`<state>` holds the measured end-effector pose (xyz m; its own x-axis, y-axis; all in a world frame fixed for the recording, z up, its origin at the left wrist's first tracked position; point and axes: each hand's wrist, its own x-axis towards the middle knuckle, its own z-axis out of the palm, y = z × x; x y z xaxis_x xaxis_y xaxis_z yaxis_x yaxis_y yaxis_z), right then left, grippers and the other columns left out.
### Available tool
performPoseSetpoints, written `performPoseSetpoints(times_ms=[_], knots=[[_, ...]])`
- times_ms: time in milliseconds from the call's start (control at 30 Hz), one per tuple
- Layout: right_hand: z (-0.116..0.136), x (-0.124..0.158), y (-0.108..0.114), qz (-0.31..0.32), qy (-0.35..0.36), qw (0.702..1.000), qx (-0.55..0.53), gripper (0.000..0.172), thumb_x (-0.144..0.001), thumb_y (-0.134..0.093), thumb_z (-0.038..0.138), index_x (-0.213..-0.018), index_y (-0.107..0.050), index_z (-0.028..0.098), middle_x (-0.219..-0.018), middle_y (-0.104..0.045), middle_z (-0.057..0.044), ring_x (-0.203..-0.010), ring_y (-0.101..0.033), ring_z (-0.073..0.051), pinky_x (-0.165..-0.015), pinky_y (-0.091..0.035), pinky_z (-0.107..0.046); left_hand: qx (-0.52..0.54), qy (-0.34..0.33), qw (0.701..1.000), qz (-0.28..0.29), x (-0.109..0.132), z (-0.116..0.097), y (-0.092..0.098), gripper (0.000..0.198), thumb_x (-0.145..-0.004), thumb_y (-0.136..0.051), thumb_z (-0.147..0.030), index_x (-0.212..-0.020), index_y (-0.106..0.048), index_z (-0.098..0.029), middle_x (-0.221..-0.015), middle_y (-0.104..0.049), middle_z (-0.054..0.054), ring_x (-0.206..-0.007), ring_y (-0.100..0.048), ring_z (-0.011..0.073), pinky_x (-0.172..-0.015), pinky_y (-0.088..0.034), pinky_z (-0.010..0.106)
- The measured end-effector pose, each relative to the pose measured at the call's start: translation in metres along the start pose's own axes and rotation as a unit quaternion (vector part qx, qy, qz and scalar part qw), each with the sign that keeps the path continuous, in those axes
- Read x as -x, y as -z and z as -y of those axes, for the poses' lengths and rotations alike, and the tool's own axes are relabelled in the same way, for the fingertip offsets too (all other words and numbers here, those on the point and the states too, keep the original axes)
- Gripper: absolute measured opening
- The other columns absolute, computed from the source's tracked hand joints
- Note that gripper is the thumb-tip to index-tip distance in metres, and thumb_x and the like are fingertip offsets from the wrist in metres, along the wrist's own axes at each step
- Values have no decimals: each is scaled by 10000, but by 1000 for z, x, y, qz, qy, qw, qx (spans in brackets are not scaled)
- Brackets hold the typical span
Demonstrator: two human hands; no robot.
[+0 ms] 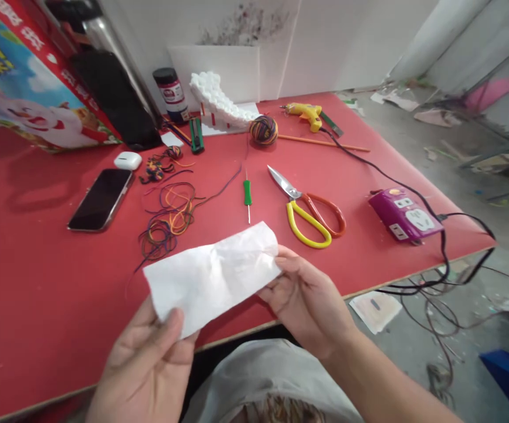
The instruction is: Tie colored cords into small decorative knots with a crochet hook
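A white strip of thin paper or tissue is stretched between my two hands above the table's front edge. My left hand pinches its lower left end, thumb on top. At the right end, my right hand grips it between thumb and fingers, with some fingertips hidden behind it. Just beyond the strip lies a small tool with a green handle and a thin metal shaft. Scissors with one yellow and one orange handle rest to its right. Loose multicoloured yarn lies tangled to the left.
On the red table are a phone, an earbud case, a yarn ball, a yellow glue gun and a purple power socket. Black cables run over the right edge. A bottle stands at back left.
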<state>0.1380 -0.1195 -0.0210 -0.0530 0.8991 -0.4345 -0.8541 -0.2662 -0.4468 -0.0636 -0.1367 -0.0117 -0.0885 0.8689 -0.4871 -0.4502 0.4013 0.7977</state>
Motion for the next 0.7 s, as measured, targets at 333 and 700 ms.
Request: performPoseSetpoints(times_ms=[333, 700], knots=[[0, 1, 15, -59, 132, 952, 271, 256, -812, -917, 379, -813, -747, 188, -692, -675, 2, -588, -577, -106, -553, -498, -211, -51, 15, 997, 46, 7, -11, -21, 273, -858, -842, -290, -1121, -856, -219, -1316, -793, 109, -1276, -729, 365, -1116, -611, 466], [-17, 24, 1, 76, 10, 977, 197, 328, -930, -815, 452, -1171, -781, 232, -854, -763, -36, -685, -698, -160, -687, -590, -282, -358, -245, 855, 283, 20, 5, -37, 594, -739, -954, -334, -1311, -795, -336, -1502, -664, 102, -1510, -507, 419, -1319, -215, 640]])
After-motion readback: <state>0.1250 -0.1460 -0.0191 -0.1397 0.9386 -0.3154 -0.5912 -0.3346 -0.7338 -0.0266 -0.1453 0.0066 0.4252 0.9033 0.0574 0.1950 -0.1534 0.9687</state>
